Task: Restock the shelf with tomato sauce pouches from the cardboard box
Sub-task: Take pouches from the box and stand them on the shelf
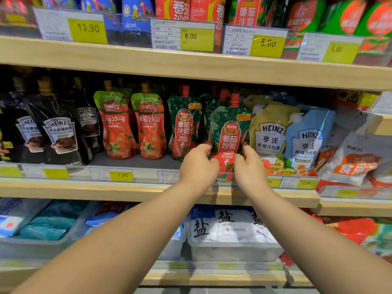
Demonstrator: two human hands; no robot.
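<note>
A green and red tomato ketchup pouch [230, 132] with a red cap stands upright at the front of the middle shelf [84, 190]. My left hand [198, 164] grips its lower left edge and my right hand [249, 166] grips its lower right edge. A matching ketchup pouch [184, 124] stands just to its left, and another matching pouch shows partly behind. The cardboard box is not in view.
Left of the ketchup stand two red tomato sauce pouches [117, 126] and dark Heinz pouches [57, 132]. Heinz salad dressing pouches [269, 134] crowd the right side. Price tags line the shelf edges. Salt bags in a clear bin [231, 249] sit on the shelf below.
</note>
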